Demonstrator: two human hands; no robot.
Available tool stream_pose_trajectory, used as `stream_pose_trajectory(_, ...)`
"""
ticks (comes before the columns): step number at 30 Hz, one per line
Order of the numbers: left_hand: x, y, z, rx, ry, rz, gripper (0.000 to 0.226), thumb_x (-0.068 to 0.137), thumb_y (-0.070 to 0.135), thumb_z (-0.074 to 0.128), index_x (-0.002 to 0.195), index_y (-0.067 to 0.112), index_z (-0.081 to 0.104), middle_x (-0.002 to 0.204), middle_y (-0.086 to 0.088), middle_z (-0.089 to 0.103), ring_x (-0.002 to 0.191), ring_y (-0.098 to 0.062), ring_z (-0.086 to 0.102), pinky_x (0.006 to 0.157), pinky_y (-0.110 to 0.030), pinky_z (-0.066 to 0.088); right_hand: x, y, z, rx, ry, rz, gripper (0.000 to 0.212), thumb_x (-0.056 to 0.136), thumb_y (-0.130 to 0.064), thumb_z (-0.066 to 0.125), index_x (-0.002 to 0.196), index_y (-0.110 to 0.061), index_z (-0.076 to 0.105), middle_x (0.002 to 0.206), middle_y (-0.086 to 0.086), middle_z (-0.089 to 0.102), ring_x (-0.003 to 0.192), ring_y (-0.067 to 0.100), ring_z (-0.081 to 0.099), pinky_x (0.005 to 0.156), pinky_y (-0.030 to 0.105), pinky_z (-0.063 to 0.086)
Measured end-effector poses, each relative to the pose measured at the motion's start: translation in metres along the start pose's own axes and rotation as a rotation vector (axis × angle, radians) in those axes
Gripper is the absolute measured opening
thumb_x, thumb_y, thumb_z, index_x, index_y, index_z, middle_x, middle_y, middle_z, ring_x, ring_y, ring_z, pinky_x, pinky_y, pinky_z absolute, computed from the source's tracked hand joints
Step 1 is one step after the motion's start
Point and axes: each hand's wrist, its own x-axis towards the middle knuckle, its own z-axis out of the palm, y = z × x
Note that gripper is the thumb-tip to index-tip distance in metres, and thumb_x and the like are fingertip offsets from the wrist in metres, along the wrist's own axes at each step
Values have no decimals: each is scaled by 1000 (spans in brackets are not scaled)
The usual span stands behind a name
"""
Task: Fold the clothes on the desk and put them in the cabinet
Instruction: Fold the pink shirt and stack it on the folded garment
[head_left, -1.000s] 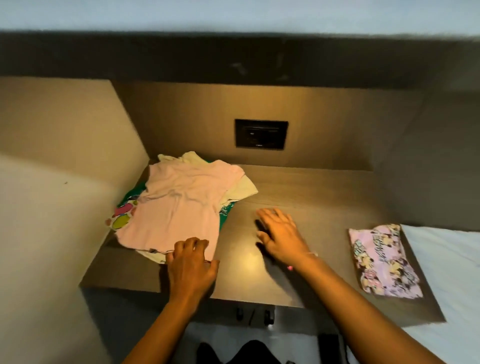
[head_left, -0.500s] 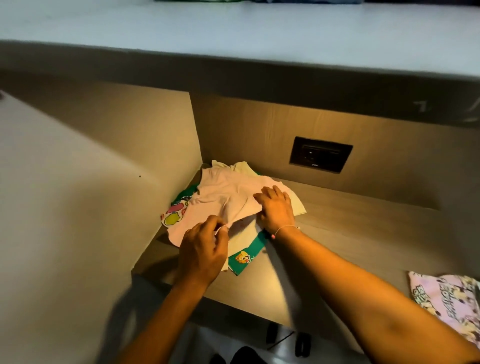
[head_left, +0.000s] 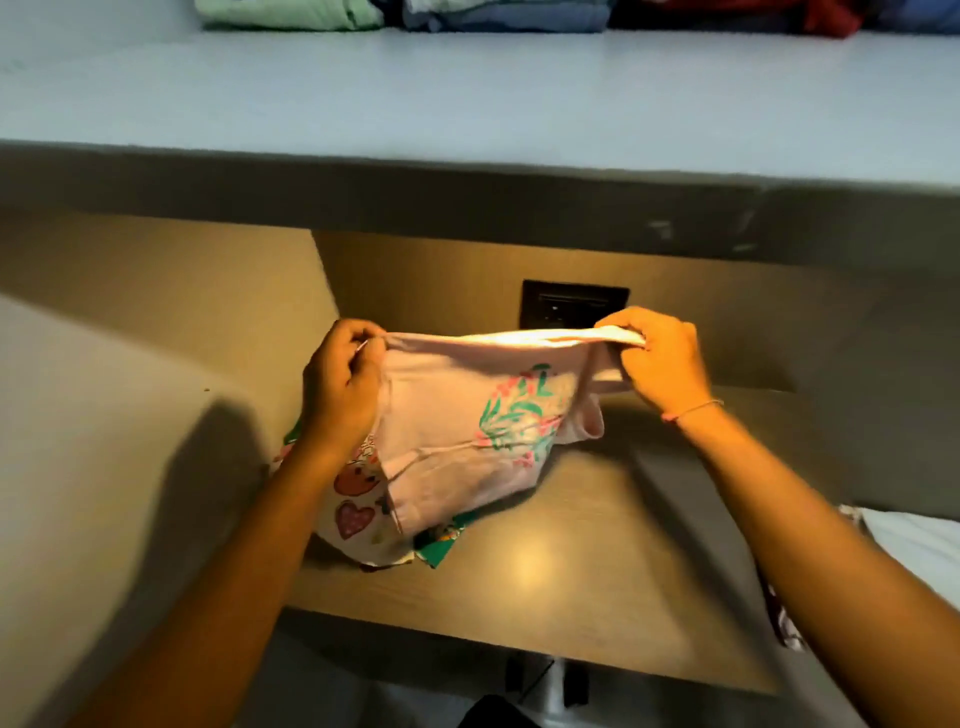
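- Judging by the head view, the task is partway through: a pink shirt (head_left: 467, 415) is lifted off the surface (head_left: 597, 571) and hangs unfolded, so its folding has not begun.
- Under and at 7 o'clock of the shirt, a white printed garment (head_left: 353, 514) and a green garment (head_left: 441, 540) lie loose on the surface. They look unfolded too.
- At 4 o'clock, at the frame's edge, a patterned cloth (head_left: 784, 623) shows partly behind the right forearm; whether it is folded cannot be told here.
- At 12 o'clock, folded clothes (head_left: 291, 13) sit on a pale shelf (head_left: 467, 104), likely part of the cabinet, which suggests some pieces are already put away.
- Left hand (head_left: 340, 387) is raised at 9 o'clock of the shirt, its fingers (head_left: 363, 338) curled and pinching the top edge.
- Right hand (head_left: 660, 358) is at 3 o'clock, at about the same height, fingers (head_left: 623, 332) clenched on the bunched opposite end of that edge. A thin bracelet (head_left: 691, 410) circles the wrist.
- Both forearms reach forward and slightly apart, holding the top edge taut between them while the body of the shirt droops, its lower part meeting the pile.
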Motion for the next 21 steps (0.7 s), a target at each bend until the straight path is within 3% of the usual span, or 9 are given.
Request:
stream_pose_trajectory(1, 10, 9, 16, -18, -35, -6, 7, 98, 12, 51, 96, 13, 57, 94, -6, 62, 84, -15, 61, 70, -25, 48, 5, 4, -12, -30, 29, 34, 40, 73, 13, 51, 96, -9, 75, 93, 11, 75, 91, 29, 68, 78, 29, 47)
stream_pose_trajectory(4, 28, 42, 49, -146, -76, 88, 9, 97, 8, 49, 96, 11, 57, 87, -1, 59, 72, 7, 56, 62, -14, 44, 8, 13, -57, -92, 172, 90, 35, 79, 9, 52, 99, -8, 75, 97, 13, 75, 93, 31, 68, 78, 29, 50)
stream_pose_trajectory(7, 22, 62, 60, -210, -53, 224, 10, 98, 14, 48, 100, 17, 58, 86, 7, 58, 78, -3, 57, 67, -22, 48, -20, 15, -101, -171, 294, -25, 32, 82, 0, 53, 104, -12, 74, 99, 10, 75, 93, 26, 68, 78, 30, 53)
stream_pose_trajectory(10, -21, 47, 63, -122, -109, 307, 14, 95, 22, 48, 103, 29, 56, 91, 12, 58, 81, 1, 56, 69, -11, 47, -83, 32, -122, -324, 280, -8, 40, 77, -10, 47, 106, -24, 69, 91, 4, 75, 77, 28, 68, 65, 34, 55)
stream_pose_trajectory(14, -105, -10, 66, 93, -451, 349, 20, 88, 22, 51, 104, 19, 63, 98, -2, 62, 88, -16, 59, 75, -24, 53, -198, 68, -94, -365, 9, 152, 43, 79, -3, 62, 113, -30, 69, 96, 3, 75, 76, 26, 70, 71, 28, 55)
stream_pose_trajectory(16, -136, -37, 67, 312, -725, 275, 33, 88, 34, 47, 104, 13, 67, 103, -6, 64, 95, -22, 59, 84, -34, 51, -242, 83, -75, -333, -217, 255, 52, 75, 5, 70, 114, -30, 69, 113, 0, 72, 98, 23, 71, 89, 29, 52)
stream_pose_trajectory(17, -148, -46, 66, 407, -840, 232, 40, 88, 42, 42, 104, 17, 68, 106, -1, 63, 99, -19, 57, 88, -35, 47, -258, 87, -69, -336, -350, 284, 53, 77, 1, 71, 119, -31, 66, 127, -4, 65, 117, 20, 62, 104, 28, 42)
stream_pose_trajectory(19, -163, -59, 62, 479, -937, 214, 43, 85, 54, 36, 96, 28, 67, 104, 12, 59, 103, -12, 52, 91, -36, 43, -281, 91, -64, -391, -530, 211, 51, 85, -29, 68, 133, -40, 53, 147, -15, 39, 143, 11, 28, 117, 25, 12)
stream_pose_trajectory(21, -165, -60, 60, 448, -884, 247, 38, 81, 56, 39, 88, 31, 67, 100, 15, 59, 102, -12, 52, 88, -40, 43, -289, 89, -69, -393, -567, 160, 60, 86, -65, 51, 141, -45, 40, 152, -20, 26, 146, 4, 10, 116, 24, 2)
